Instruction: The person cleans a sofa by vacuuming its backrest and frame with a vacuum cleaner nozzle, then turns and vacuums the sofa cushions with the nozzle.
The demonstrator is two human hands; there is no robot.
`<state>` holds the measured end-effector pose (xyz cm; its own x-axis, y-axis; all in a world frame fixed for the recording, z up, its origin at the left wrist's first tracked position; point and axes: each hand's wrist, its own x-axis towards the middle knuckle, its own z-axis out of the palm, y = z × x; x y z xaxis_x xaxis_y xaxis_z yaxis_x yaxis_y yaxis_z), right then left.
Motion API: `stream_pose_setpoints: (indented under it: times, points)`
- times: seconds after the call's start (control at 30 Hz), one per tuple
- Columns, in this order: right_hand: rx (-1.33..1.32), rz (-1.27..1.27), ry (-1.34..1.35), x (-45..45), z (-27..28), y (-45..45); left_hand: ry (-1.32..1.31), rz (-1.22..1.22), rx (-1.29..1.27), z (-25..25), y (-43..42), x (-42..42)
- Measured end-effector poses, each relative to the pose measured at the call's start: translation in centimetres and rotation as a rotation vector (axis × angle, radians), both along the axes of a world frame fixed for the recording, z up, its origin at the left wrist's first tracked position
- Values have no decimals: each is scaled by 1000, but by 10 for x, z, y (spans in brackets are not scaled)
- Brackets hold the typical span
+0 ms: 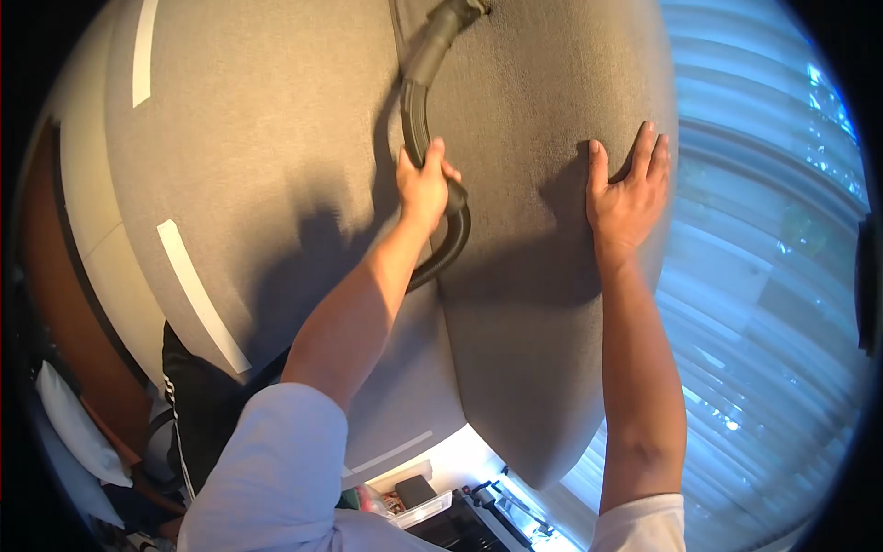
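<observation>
My left hand (425,190) is wrapped round the dark handle of a vacuum cleaner hose (416,120). The nozzle end (452,17) rests against the grey upholstery near the top edge of the view. Below the hand, the flexible hose (452,247) bends down and passes out of sight behind my left forearm. My right hand (629,207) lies with fingers outstretched on the grey upholstered sofa (515,184), near its right edge. Nothing is held in that hand.
Sheer curtains (754,276) hang along the right side. White strips (198,294) mark the fabric on the left. A dark cloth (198,396) and a white pillow (78,428) lie lower left. A white box (425,509) of small items stands below.
</observation>
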<state>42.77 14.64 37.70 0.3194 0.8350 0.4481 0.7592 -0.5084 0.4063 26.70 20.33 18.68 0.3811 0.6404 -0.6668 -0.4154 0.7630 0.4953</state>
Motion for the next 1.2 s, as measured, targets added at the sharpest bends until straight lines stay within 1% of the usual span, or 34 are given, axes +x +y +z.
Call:
stream_pose_setpoints:
  times: [0.07, 0.1, 0.17, 0.2, 0.23, 0.3, 0.33, 0.4, 0.47, 0.5, 0.53, 0.57, 0.63, 0.67, 0.7, 0.73, 0.77, 0.8, 0.87, 0.9, 0.93, 0.97, 1.0, 1.03, 1.07, 1.1, 1.13, 1.2]
  points:
    - [-91, 64, -97, -1, -6, 3, -20, -68, 37, -12, -51, -26]
    - [-87, 63, -93, -2, -8, 3, -72, -23, 16, -11, -97, -45]
    - [-256, 63, -208, -3, -9, 4, -99, -108, -166, 5, -188, -92]
    - [-255, 70, -212, -2, -8, 6, -59, -181, -192, 18, -221, -113]
    - [-276, 78, -217, -1, -7, 6, -60, -175, -194, 19, -220, -110]
    - [-296, 96, -205, -2, -7, 4, -108, -88, -275, 21, -228, -110]
    - [-308, 102, -191, -2, -7, 4, -180, 3, -361, 19, -196, -93]
    - [-229, 156, -189, -2, -9, 5, -99, 44, -205, -11, -126, -52]
    - [-220, 155, -198, -5, -10, 8, 68, -83, -113, -35, -45, -27]
    - [-196, 179, -185, -4, -10, 9, 80, -77, -85, -41, -5, -20]
    - [-170, 201, -170, -3, -12, 8, 93, -73, -57, -46, 16, -19]
    - [-174, 184, -168, -4, -12, 7, 95, -84, -52, -53, 8, -26]
    - [-156, 184, -138, -9, -12, 9, 17, -75, -51, -65, -24, -37]
    - [-151, 185, -102, -11, -11, 8, 37, -78, -99, -63, -62, -51]
    - [-165, 170, -99, -10, -11, 8, -49, -68, -183, -73, -110, -68]
    - [-163, 169, -100, -9, -11, 8, -94, -70, -210, -62, -149, -92]
    - [-160, 173, -88, -9, -11, 8, -47, -146, -316, -48, -177, -116]
    - [-160, 180, -76, -8, -10, 9, -11, -181, -376, -48, -199, -131]
    - [-180, 172, -77, -6, -11, 9, 12, -228, -331, -60, -195, -139]
    - [-171, 192, -89, -6, -11, 10, 24, -237, -287, -69, -176, -134]
    - [-162, 212, -99, -5, -11, 10, 37, -247, -243, -83, -148, -122]
    - [-169, 207, -94, -5, -12, 10, 41, -207, -171, -106, -124, -109]
    - [-159, 231, -100, -3, -13, 9, -10, -191, -130, -126, -93, -100]
    - [-147, 254, -106, -3, -14, 9, 11, -216, -101, -132, -53, -88]
    - [-147, 248, -105, -4, -16, 10, 20, -295, -101, -152, -15, -75]
    - [-151, 238, -119, -5, -15, 10, 7, -260, -130, -158, 21, -64]
    - [-159, 228, -133, -7, -15, 10, -8, -225, -162, -159, 37, -59]
    - [-134, 236, -145, -8, -16, 12, -2, -282, -202, -159, 14, -71]
